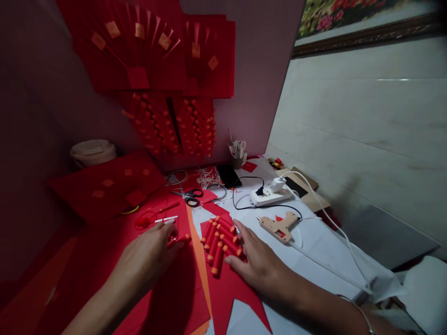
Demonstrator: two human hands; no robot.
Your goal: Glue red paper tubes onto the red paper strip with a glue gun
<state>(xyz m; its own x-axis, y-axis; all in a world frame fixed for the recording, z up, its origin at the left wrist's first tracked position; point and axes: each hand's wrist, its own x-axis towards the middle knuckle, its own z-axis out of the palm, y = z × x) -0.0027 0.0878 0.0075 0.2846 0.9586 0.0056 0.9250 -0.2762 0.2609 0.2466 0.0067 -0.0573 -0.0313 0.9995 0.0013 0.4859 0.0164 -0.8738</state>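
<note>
Several red paper rolls with orange ends [217, 251] lie in slanted rows on a red paper piece with a notched lower end [228, 288]. My right hand [253, 258] rests at the right side of these rolls, thumb and fingers apart and touching them. To the left, my left hand [162, 244] is closed around a red roll with an orange end [183, 239], over a large red sheet [174, 288].
A glue gun [281, 226] and a white power strip [270, 195] with cables lie right of the rolls. Black-handled scissors [190, 196], a phone [228, 176] and a pen cup [238, 156] are farther back. Red paper decorations [139, 60] hang on the wall.
</note>
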